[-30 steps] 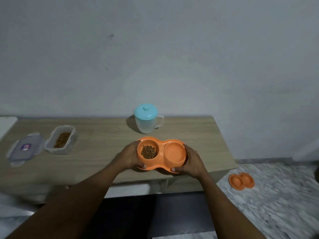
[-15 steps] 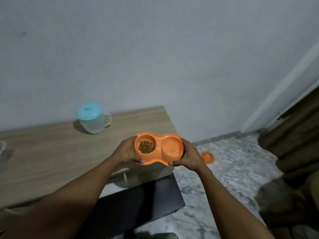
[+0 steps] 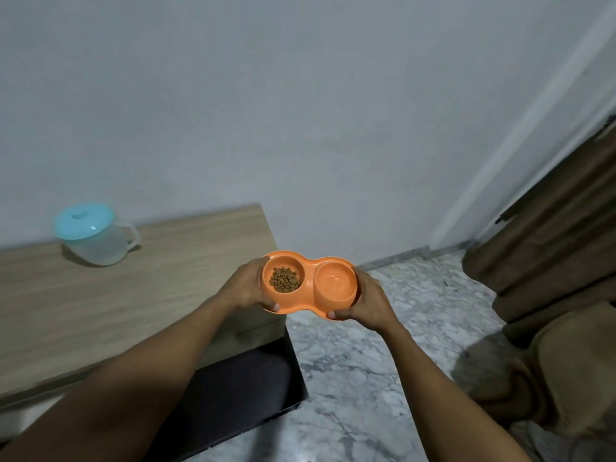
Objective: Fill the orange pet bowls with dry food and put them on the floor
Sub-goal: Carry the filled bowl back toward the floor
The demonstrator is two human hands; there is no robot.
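Note:
An orange double pet bowl (image 3: 311,296) hangs in the air just past the right end of the wooden table, above the marble floor. Its left cup holds a small heap of brown dry food (image 3: 283,279); its right cup looks bare. My left hand (image 3: 248,286) grips the bowl's left end, thumb on the front rim. My right hand (image 3: 365,300) grips the right end the same way. The bowl is held roughly level. The second orange bowl seen on the floor earlier is hidden.
A wooden table (image 3: 133,295) fills the left, with a clear jug with a blue lid (image 3: 95,236) near the wall. A dark panel (image 3: 233,388) stands below the table's edge. Grey marble floor (image 3: 383,378) spreads to the right. Brown curtains (image 3: 560,235) and a brown cushion (image 3: 566,371) bound the right side.
Both hands lifted the bowl off the table and carried it to the right, past the table's end. The view swung right; the food container and the other floor bowl left sight.

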